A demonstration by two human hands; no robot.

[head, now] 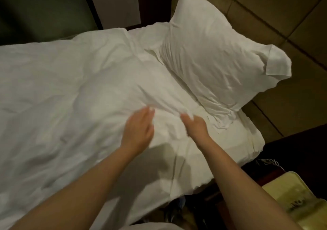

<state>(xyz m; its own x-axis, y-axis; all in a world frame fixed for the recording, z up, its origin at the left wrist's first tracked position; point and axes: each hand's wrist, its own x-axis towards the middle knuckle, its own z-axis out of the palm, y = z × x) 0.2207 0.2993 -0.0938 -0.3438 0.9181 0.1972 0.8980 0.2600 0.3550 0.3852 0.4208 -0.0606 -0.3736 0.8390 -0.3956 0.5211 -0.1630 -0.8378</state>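
Covering most of the bed, the white duvet (pixel 70 88) is lying spread and wrinkled, with its upper edge ending just short of the pillow (pixel 212 53). The left hand (pixel 139 129) is resting on the duvet near that upper edge, palm down, with its fingers (pixel 148 111) straight and held together; they are pressing on the fabric and are gripping nothing. The right hand (pixel 194 125) is positioned just beside it, turned onto its edge with the thumb side up, and its fingers (pixel 184 116) are reaching into a raised fold of the duvet. Motion blur is hiding the fingertips there, so it cannot be told whether they are pinching the fold or only touching it. The two hands are sitting near each other but apart, with a strip of creased duvet showing between them. Both bare forearms are extending from the lower edge of the view and are casting a shadow on the duvet below the hands. The pillow, in a white case, is resting at the head of the bed with a tan panelled wall (pixel 283 17) behind it. A white sheet (pixel 247 137) is showing on the mattress corner below the pillow. A dark piece of furniture (pixel 300 146) is standing to the right of the bed, with a white cord (pixel 269 162) lying near it and a yellow-green object (pixel 292 199) sitting at the lower right corner.
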